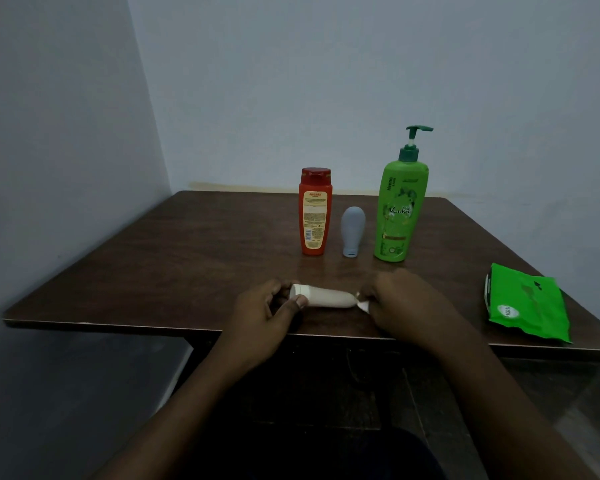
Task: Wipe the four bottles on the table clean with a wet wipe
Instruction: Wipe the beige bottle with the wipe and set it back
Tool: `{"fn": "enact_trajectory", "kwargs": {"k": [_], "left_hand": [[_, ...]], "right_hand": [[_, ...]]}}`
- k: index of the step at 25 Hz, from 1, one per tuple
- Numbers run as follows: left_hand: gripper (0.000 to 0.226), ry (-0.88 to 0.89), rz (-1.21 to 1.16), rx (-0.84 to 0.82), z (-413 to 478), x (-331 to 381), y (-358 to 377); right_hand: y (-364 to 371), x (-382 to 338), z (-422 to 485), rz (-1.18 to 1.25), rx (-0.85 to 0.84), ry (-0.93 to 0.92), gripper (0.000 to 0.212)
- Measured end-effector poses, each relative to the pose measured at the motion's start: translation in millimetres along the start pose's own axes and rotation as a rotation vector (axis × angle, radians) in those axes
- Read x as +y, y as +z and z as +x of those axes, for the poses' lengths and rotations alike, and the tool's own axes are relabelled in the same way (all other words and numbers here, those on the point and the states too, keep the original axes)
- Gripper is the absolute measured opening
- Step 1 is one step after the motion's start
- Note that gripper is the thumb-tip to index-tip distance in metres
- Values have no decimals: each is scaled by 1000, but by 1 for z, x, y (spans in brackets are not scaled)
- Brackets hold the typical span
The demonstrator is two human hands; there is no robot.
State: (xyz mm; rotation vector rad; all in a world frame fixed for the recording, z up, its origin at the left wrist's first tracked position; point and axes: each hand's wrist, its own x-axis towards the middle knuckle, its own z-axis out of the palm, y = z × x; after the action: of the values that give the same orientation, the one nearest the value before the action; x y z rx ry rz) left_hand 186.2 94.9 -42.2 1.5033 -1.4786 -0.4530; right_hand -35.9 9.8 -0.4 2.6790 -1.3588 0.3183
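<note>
Head view puts the job, as I judge it, somewhere in its working part: a cream bottle lies on its side near the front edge of the table, held level between both hands. The red bottle, the small grey bottle and the green pump bottle stand upright in a row further back, apart from each other and from the hands. The left hand has its thumb and curled fingers pinched round the capped end of the cream bottle. The right hand is closed at the other end, with a scrap of white wet wipe poking out from under its fingers against the bottle's rounded tip. Whether any standing bottle has been wiped cannot be told from its look. A green wipes pack lies flat to the right. Most of the wipe is hidden inside the right hand, and the dim light blurs the fingers.
</note>
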Motion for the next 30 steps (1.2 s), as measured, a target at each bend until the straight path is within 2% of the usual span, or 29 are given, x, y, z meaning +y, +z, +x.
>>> {"fn": "enact_trajectory", "kwargs": {"k": [1, 3, 5, 7, 9, 13, 15, 18, 20, 22, 26, 30], "left_hand": [[26, 0, 7, -8, 0, 0, 0], [23, 10, 16, -22, -1, 1, -1], [25, 15, 11, -25, -1, 2, -2], [25, 20, 5, -23, 0, 0, -2], [29, 17, 27, -27, 1, 0, -2], [29, 10, 71, -49, 0, 0, -5], [28, 25, 15, -49, -1, -1, -6], [31, 48, -55, -62, -1, -1, -8], [30, 66, -58, -43, -1, -2, -8], [34, 95, -83, -23, -1, -3, -8], [40, 80, -133, -44, 1, -4, -9], [12, -72, -250, -55, 1, 2, -8]], "right_hand": [[-1, 4, 0, -24, 6, 41, 29], [-2, 2, -1, 74, 148, 53, 28], [-1, -14, -3, 241, 288, -63, 28], [3, -32, -4, 325, 243, -224, 34], [12, -33, -1, 293, 165, -268, 39], [10, -1, 4, 77, 39, -102, 33], [6, 7, 3, 36, -6, -26, 28], [3, 0, -1, 186, 232, 6, 25], [4, -17, -2, 323, 359, -58, 28], [9, -38, -4, 432, 344, -159, 36], [20, -50, -6, 399, 332, -241, 42], [7, -37, -6, 372, 379, -126, 37]]}}
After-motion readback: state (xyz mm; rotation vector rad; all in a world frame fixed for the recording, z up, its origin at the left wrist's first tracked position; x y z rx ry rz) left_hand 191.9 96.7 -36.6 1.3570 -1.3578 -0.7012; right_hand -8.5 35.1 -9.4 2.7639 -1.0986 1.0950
